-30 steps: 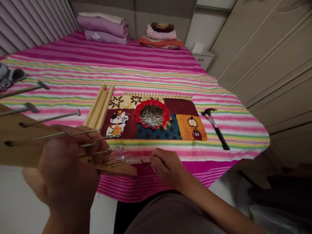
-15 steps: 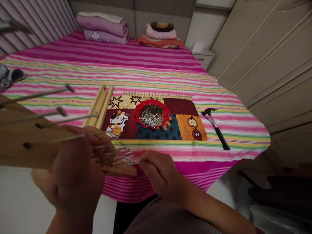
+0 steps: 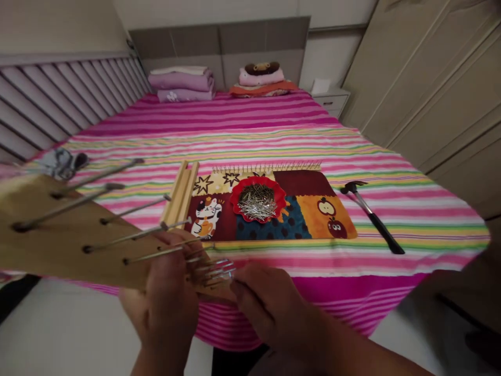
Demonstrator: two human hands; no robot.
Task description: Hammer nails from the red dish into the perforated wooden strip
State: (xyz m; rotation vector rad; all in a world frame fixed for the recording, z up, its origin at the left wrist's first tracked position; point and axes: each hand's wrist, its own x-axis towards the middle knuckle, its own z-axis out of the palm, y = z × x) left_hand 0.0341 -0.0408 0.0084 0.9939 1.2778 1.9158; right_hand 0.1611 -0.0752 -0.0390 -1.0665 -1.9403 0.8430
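Note:
My left hand (image 3: pixel 170 295) is wrapped round a long wooden strip (image 3: pixel 55 256), which slants from near my face at the left towards the bed's front edge. Two rows of holes run along the strip, and nails (image 3: pixel 113 167) stick out of them, heads away from the wood. Beyond my left hand the nails are bunched closer together. My right hand (image 3: pixel 270 297) is closed in a pinch at the strip's far end, beside these nail heads; whatever lies between its fingertips is hidden. A red scalloped bowl (image 3: pixel 235 201) full of loose nails (image 3: pixel 258 201) stands on a patterned mat (image 3: pixel 270 230).
A claw hammer (image 3: pixel 371 216) lies right of the mat. More wooden strips (image 3: pixel 180 196) lie at its left, and a nail-studded strip (image 3: pixel 270 168) runs along its back edge. A grey bundle (image 3: pixel 60 163) sits at the left. Folded bedding (image 3: pixel 182 81) is stacked by the headboard.
The view has shifted, so the bed and its objects appear lower and further right. Both hands stay by the nailed strip, the right one now closer to the nail heads at its far end.

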